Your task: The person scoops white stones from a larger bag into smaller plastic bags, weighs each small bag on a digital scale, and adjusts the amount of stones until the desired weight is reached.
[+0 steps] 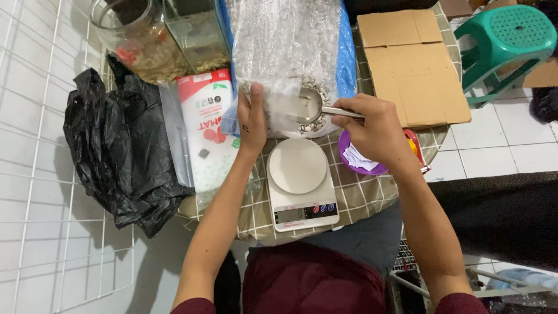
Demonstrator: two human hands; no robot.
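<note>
Gripping the mouth of the small clear bag (278,104) with your left hand (252,119), fingers closed on its edge, you hold it open just above the white kitchen scale (301,183). Your right hand (378,128) is clamped on the handle of a metal spoon (311,106), whose bowl sits at the bag's mouth and inside the big clear sack of pale pebbles (288,52) behind it. To do this well, keep the small bag's opening wide and steady, tip the spoon slowly, and let the pebbles slide rather than drop, so none scatter over the checked surface (360,195). Left of your wrist lies a red-and-white pouch (209,128), then a black plastic bag (116,145). A purple bowl (363,163) sits under your right hand; flat cardboard (415,64) lies beyond.
</note>
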